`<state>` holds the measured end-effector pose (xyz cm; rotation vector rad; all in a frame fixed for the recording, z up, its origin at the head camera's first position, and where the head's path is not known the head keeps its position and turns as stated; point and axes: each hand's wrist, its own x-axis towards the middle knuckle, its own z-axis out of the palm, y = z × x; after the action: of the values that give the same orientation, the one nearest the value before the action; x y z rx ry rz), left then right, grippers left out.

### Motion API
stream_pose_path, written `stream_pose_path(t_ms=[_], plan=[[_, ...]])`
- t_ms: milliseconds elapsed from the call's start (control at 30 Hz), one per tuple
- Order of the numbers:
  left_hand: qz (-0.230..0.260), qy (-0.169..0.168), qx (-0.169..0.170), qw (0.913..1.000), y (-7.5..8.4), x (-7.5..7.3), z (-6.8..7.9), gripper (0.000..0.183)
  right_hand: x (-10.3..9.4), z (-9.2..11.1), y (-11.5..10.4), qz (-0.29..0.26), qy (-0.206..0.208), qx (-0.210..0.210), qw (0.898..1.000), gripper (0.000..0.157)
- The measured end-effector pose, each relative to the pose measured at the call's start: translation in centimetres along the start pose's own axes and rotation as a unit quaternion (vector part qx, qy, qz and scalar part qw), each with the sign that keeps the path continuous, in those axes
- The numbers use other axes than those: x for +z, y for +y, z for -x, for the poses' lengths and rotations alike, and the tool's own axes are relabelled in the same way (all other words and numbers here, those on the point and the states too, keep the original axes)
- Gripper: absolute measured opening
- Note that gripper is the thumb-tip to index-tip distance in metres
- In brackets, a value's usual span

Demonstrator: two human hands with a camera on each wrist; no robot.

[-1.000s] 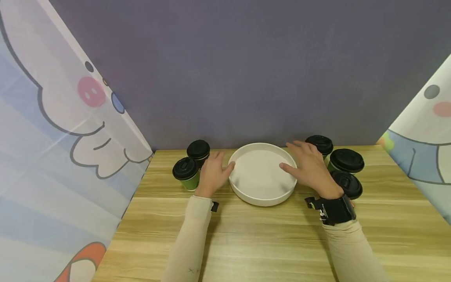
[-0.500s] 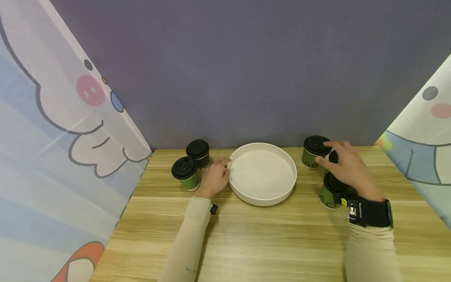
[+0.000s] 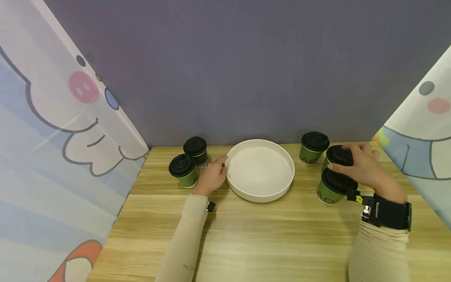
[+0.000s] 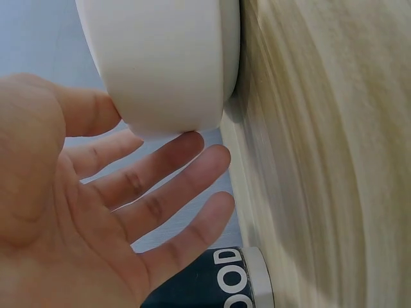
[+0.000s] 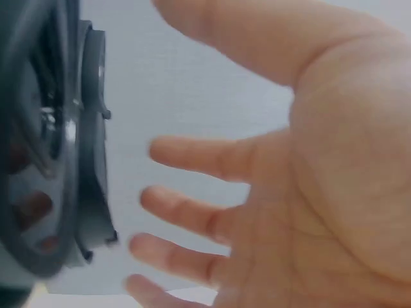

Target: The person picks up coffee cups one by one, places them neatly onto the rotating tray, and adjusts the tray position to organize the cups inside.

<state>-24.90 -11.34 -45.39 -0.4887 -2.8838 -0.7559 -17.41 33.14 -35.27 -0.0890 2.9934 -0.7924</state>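
Observation:
My left hand [image 3: 211, 176] is at the left rim of a round white tray [image 3: 260, 199]. In the left wrist view, the thumb and a fingertip meet the tray's outer wall [image 4: 164, 70], with the other fingers loosely spread. Over the right-hand cups, my right hand [image 3: 366, 166] hovers with loosely extended fingers. Below it are a front green paper cup [image 3: 329, 194] with a black lid and another lidded cup [image 3: 338, 154] partly hidden behind. The right wrist view shows a black lid [image 5: 90, 141] apart from the fingers.
A third green lidded cup [image 3: 311, 150] stands right of the tray, near the grey back wall [image 3: 225, 78]. On the left are a green lidded cup [image 3: 184, 176] and a dark lidded cup [image 3: 197, 152]. All sit on a wooden table [image 3: 267, 239].
My right hand has moved right, from the tray's right side to above the right-hand cups. My left hand has come against the tray's left rim. The tray stays in place.

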Motion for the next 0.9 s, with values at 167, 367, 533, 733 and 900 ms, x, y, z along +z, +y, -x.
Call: stream_pose_path(t_ms=[167,367,533,733,900], plan=[[0.001,-0.012,0.001,0.9999,0.1,-0.2,0.0,0.043,-0.2,1.1,-0.3,0.036,-0.049,0.004,0.998,0.088],[0.008,-0.022,-0.001,0.9997,0.1,-0.4,0.1,0.044,0.5,2.0,-0.6,0.073,-0.073,0.001,0.995,0.088],[0.007,-0.024,-0.001,0.9997,0.0,-0.3,0.1,0.044,1.4,2.4,-0.9,0.072,-0.077,0.011,0.994,0.097],[0.006,-0.023,-0.001,0.9997,-0.1,-0.3,0.1,0.044,2.2,2.4,-1.3,0.072,-0.079,0.012,0.994,0.1],[0.003,-0.028,-0.006,0.9996,0.0,-0.2,0.1,0.045,2.3,2.4,-1.8,0.089,-0.081,0.004,0.993,0.099]])
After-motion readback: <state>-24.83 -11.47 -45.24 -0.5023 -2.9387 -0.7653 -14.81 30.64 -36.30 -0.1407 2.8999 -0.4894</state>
